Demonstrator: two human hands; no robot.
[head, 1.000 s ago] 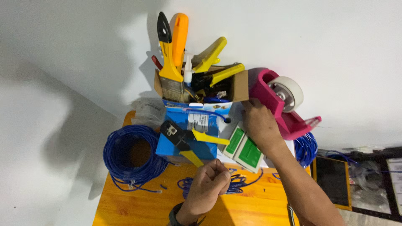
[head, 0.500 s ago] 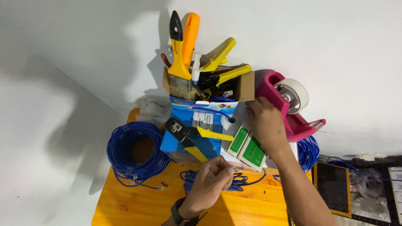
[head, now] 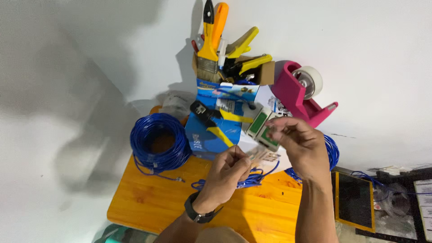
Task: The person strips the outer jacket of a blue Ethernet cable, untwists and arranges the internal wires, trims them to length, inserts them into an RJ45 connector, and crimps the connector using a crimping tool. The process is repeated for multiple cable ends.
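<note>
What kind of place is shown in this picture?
Probably a small home or hobby workbench for network cabling. A coil of blue cable lies on the wooden table, beside a box of hand tools and a pink tape dispenser.

Single view, head-worn: scene taken from above, aimed steeply down onto the wooden table (head: 148,198), at arm's length. Both hands are framed low-centre; the tool box (head: 234,67) is seen beyond the fingers.

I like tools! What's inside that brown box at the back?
The brown box holds a yellow-handled paintbrush, an orange handle and yellow-handled pliers sticking up. Their lower ends and anything deeper are hidden by the blue box in front.
</note>
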